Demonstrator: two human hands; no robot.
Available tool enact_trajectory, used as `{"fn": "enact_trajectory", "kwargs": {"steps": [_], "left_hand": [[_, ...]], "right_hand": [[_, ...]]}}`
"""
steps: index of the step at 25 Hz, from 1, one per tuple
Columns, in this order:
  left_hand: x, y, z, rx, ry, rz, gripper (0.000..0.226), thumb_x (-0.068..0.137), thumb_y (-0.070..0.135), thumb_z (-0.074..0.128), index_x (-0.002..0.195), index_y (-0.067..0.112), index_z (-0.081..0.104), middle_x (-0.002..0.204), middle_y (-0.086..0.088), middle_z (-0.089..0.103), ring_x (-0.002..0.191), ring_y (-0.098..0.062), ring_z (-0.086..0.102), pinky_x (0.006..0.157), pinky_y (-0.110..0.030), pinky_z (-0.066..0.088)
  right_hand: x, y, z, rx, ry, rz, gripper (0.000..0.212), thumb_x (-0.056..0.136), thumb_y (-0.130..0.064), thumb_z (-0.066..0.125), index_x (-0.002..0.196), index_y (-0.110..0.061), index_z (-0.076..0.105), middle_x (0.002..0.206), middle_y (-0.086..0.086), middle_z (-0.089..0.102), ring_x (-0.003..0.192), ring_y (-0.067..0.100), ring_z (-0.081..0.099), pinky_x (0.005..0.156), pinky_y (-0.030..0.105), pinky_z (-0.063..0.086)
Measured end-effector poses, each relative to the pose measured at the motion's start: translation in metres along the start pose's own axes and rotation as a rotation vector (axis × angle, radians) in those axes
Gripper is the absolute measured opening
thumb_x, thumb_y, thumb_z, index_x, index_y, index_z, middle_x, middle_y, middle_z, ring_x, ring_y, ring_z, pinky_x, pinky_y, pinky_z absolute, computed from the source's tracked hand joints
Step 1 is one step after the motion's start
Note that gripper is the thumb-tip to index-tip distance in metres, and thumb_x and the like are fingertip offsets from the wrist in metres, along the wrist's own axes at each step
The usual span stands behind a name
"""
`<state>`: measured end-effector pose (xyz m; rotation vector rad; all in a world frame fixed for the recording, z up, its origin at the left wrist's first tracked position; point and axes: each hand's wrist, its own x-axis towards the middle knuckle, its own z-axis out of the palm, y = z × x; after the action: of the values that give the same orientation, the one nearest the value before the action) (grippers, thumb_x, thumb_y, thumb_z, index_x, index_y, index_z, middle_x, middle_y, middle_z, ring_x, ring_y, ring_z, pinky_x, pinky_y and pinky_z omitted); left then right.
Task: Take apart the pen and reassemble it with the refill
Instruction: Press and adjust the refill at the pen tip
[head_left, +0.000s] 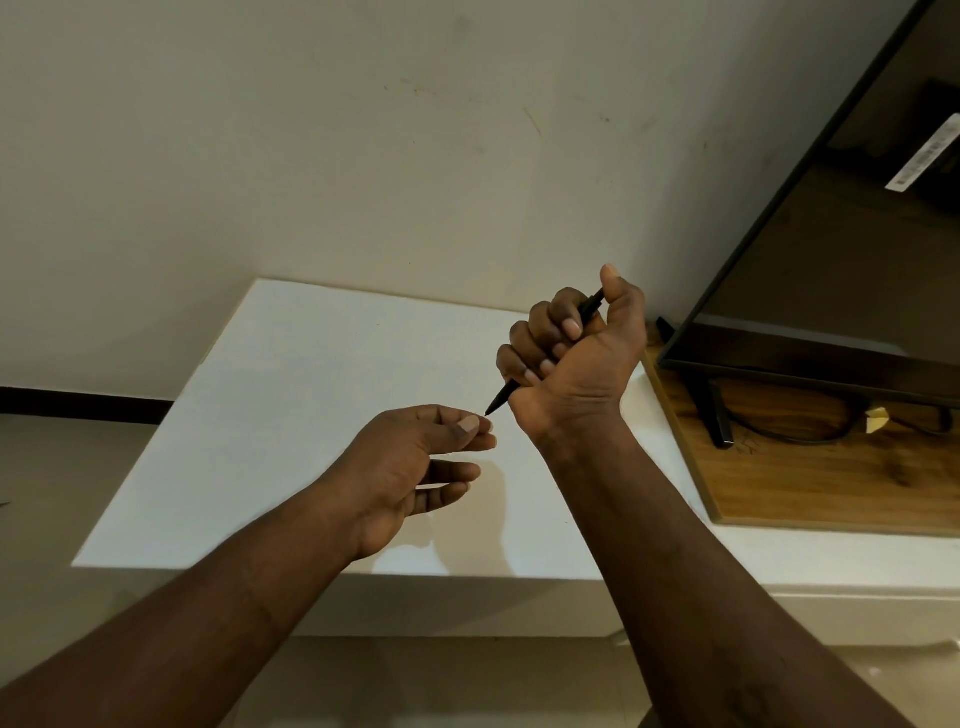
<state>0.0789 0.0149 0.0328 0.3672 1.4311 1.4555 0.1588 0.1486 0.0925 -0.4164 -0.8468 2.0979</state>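
Note:
A slim black pen (589, 307) is gripped in the fist of my right hand (574, 353), held above the white table (270, 415). Its upper end shows beside my thumb and its pointed tip (497, 402) pokes out below my little finger, aimed down and left. My left hand (421, 467) hovers just left of and below that tip, palm turned inward, thumb pad against the index fingertip, other fingers loosely extended. Whether anything small sits in that pinch I cannot tell. The two hands do not touch.
A wooden board (810, 483) lies at the table's right, carrying a dark television (831, 249) on a black stand leg (717, 415) with a cable (795, 436). A pale wall rises behind, and tiled floor shows left of and below the table.

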Motion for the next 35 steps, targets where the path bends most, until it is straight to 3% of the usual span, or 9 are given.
{"fn": "enact_trajectory", "kwargs": {"steps": [24, 35], "left_hand": [[0.0012, -0.0006, -0.0005, -0.022, -0.014, -0.017, 0.015, 0.099, 0.019, 0.069, 0.099, 0.018, 0.084, 0.104, 0.001, 0.083, 0.082, -0.017, 0.076, 0.065, -0.027, 0.060], [0.0007, 0.0012, 0.0002, -0.008, -0.037, -0.017, 0.026, 0.100, 0.005, 0.062, 0.101, 0.018, 0.085, 0.106, 0.001, 0.083, 0.074, -0.012, 0.078, 0.065, -0.027, 0.061]], "right_hand": [[0.0000, 0.0005, -0.0007, 0.011, 0.020, 0.022, 0.051, 0.099, -0.046, 0.044, 0.059, -0.016, 0.033, 0.049, -0.002, 0.022, 0.043, 0.012, 0.014, 0.046, 0.023, 0.014], [-0.0006, -0.0013, 0.0008, -0.011, 0.027, 0.010, 0.049, 0.099, -0.043, 0.043, 0.059, -0.016, 0.031, 0.049, -0.002, 0.021, 0.043, 0.013, 0.013, 0.045, 0.023, 0.013]]}}
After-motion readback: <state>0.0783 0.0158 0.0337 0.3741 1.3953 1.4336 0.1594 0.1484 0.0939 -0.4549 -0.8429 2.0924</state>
